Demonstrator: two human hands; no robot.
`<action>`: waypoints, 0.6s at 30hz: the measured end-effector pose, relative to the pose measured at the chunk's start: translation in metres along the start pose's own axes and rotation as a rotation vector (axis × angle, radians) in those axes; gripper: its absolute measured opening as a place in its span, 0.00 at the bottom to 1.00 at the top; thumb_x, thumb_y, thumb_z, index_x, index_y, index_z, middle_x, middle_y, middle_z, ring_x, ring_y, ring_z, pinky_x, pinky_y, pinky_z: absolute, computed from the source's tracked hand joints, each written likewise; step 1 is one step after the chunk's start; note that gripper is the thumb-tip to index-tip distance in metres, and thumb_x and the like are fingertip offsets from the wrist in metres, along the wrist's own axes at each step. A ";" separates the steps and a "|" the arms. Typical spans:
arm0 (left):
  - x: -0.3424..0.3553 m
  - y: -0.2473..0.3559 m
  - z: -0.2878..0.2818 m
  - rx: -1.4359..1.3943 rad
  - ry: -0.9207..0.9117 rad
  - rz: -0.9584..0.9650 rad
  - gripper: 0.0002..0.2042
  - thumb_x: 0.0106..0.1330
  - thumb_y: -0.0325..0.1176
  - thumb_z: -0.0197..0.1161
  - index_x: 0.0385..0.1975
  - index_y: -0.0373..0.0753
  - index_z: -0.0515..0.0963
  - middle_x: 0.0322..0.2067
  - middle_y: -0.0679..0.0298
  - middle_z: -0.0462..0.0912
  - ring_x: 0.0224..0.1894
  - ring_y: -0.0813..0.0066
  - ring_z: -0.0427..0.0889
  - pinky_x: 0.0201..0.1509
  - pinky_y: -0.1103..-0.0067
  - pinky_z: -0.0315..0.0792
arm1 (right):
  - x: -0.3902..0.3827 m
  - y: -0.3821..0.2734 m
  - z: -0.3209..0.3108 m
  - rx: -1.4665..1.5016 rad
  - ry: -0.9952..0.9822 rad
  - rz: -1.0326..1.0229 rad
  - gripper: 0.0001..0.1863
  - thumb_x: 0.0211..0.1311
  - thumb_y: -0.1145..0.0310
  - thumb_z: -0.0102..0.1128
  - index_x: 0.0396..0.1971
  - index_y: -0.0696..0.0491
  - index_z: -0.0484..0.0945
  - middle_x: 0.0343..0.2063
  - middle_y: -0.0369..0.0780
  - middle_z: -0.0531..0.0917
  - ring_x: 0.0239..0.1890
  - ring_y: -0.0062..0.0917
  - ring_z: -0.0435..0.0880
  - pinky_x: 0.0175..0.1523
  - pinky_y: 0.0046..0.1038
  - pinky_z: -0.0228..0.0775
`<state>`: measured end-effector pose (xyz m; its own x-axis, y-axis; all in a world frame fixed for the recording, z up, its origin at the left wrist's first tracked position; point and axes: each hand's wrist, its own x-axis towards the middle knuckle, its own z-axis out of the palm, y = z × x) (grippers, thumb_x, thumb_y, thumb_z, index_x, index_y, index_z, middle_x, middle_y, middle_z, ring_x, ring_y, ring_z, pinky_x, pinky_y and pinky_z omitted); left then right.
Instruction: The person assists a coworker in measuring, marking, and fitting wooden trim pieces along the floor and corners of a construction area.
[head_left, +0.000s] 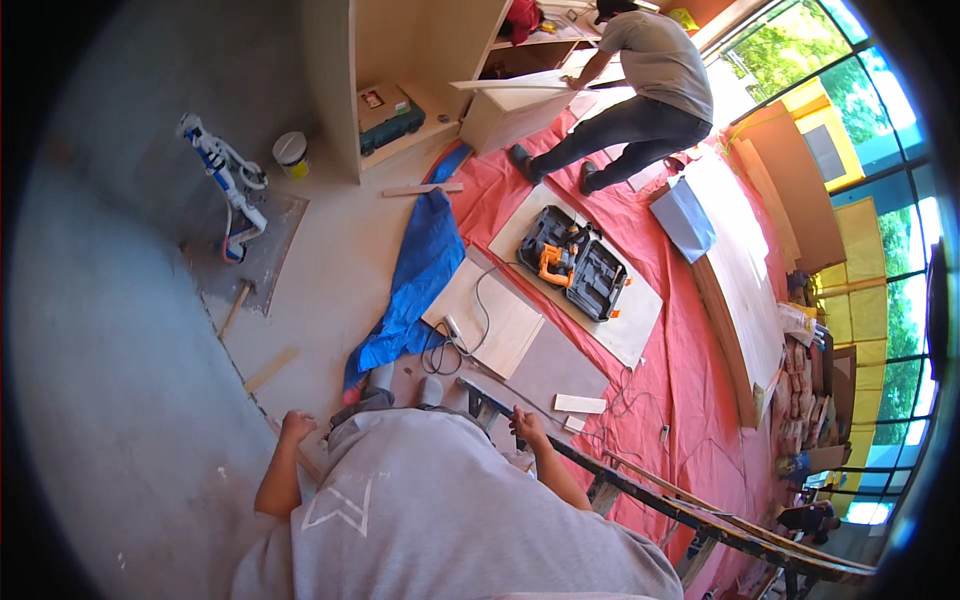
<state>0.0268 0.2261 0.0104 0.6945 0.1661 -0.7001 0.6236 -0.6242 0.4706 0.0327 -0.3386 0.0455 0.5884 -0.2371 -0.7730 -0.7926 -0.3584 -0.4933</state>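
My left hand (298, 425) is at my left side, its fingers curled in with nothing seen in them. Beside it runs a narrow wooden strip (308, 461) near the grey wall. My right hand (526, 424) is closed round the dark rail of a ladder (640, 486), which stretches from in front of me to the lower right. Just beyond that hand lie a short pale wood offcut (580, 404) and a smaller one (574, 424).
An open tool case (598, 280) with an orange power tool (556, 266) lies on a board over red sheeting (700, 400). Another person (655, 80) bends over a cabinet panel (515, 110). A blue tarp (425, 265), cable (484, 305), hammer (236, 308) and bucket (291, 152) are around.
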 end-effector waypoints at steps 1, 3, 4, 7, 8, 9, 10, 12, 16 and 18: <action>0.006 -0.007 -0.003 -0.021 0.013 -0.007 0.17 0.35 0.29 0.67 0.28 0.31 0.76 0.24 0.55 0.78 0.26 0.73 0.76 0.32 0.81 0.70 | -0.002 -0.009 0.001 0.011 0.000 -0.003 0.28 0.54 0.46 0.41 0.24 0.61 0.74 0.17 0.40 0.76 0.17 0.24 0.75 0.21 0.23 0.66; 0.008 0.005 -0.002 0.033 0.037 0.077 0.16 0.36 0.30 0.66 0.28 0.32 0.76 0.23 0.57 0.78 0.25 0.74 0.76 0.31 0.81 0.69 | 0.004 0.009 -0.004 0.060 -0.001 -0.006 0.28 0.53 0.45 0.42 0.23 0.59 0.73 0.16 0.38 0.74 0.16 0.21 0.73 0.19 0.21 0.64; 0.005 0.015 -0.005 0.009 0.008 0.055 0.16 0.37 0.30 0.66 0.28 0.33 0.76 0.23 0.58 0.78 0.24 0.75 0.75 0.30 0.80 0.69 | 0.001 0.011 -0.003 0.087 -0.006 -0.035 0.28 0.52 0.44 0.43 0.24 0.59 0.73 0.15 0.37 0.74 0.14 0.21 0.72 0.19 0.21 0.63; -0.002 0.013 -0.009 0.076 -0.001 0.027 0.16 0.37 0.31 0.65 0.29 0.33 0.76 0.22 0.58 0.77 0.25 0.74 0.75 0.30 0.80 0.69 | -0.001 0.006 0.000 0.104 -0.009 -0.030 0.27 0.54 0.46 0.42 0.24 0.59 0.73 0.13 0.36 0.72 0.13 0.18 0.69 0.17 0.18 0.60; -0.003 0.010 -0.006 0.026 -0.004 0.032 0.16 0.37 0.31 0.65 0.29 0.34 0.76 0.22 0.59 0.77 0.25 0.73 0.75 0.30 0.81 0.68 | -0.001 0.010 -0.002 0.097 -0.009 -0.032 0.26 0.55 0.47 0.41 0.23 0.59 0.73 0.13 0.36 0.72 0.12 0.18 0.69 0.16 0.18 0.58; -0.004 0.010 -0.002 -0.025 -0.006 0.041 0.16 0.38 0.32 0.65 0.30 0.35 0.76 0.22 0.59 0.77 0.25 0.73 0.75 0.31 0.81 0.68 | -0.001 0.010 -0.004 0.091 -0.005 -0.037 0.26 0.56 0.48 0.40 0.22 0.59 0.73 0.12 0.35 0.71 0.12 0.17 0.68 0.15 0.18 0.56; -0.009 0.010 0.000 -0.015 -0.013 0.027 0.16 0.38 0.32 0.65 0.30 0.35 0.76 0.22 0.59 0.77 0.25 0.73 0.75 0.31 0.81 0.68 | -0.003 0.012 -0.006 0.081 -0.003 -0.025 0.25 0.57 0.49 0.40 0.20 0.58 0.73 0.11 0.35 0.70 0.11 0.17 0.67 0.14 0.18 0.55; -0.018 0.028 0.004 0.008 -0.029 0.051 0.17 0.38 0.32 0.65 0.30 0.34 0.76 0.22 0.59 0.77 0.26 0.73 0.75 0.32 0.81 0.68 | -0.007 0.019 -0.013 0.088 0.029 -0.020 0.23 0.58 0.53 0.41 0.18 0.58 0.72 0.11 0.34 0.69 0.11 0.16 0.65 0.14 0.18 0.53; -0.045 0.039 0.008 0.000 -0.053 -0.078 0.16 0.39 0.31 0.64 0.30 0.31 0.75 0.23 0.59 0.77 0.27 0.74 0.75 0.33 0.81 0.68 | 0.002 0.031 -0.018 0.017 -0.004 -0.052 0.18 0.56 0.58 0.47 0.20 0.58 0.73 0.12 0.35 0.71 0.13 0.17 0.69 0.19 0.19 0.61; -0.050 0.012 0.011 -0.035 -0.033 -0.114 0.16 0.38 0.31 0.64 0.31 0.35 0.76 0.24 0.58 0.77 0.27 0.73 0.75 0.33 0.81 0.68 | 0.008 0.035 -0.016 -0.162 -0.028 -0.161 0.15 0.50 0.60 0.52 0.24 0.59 0.75 0.16 0.39 0.77 0.16 0.22 0.76 0.21 0.22 0.67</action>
<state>-0.0042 0.2015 0.0451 0.6065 0.2091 -0.7671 0.7104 -0.5758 0.4047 0.0115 -0.3672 0.0284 0.6987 -0.1412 -0.7013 -0.6516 -0.5303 -0.5424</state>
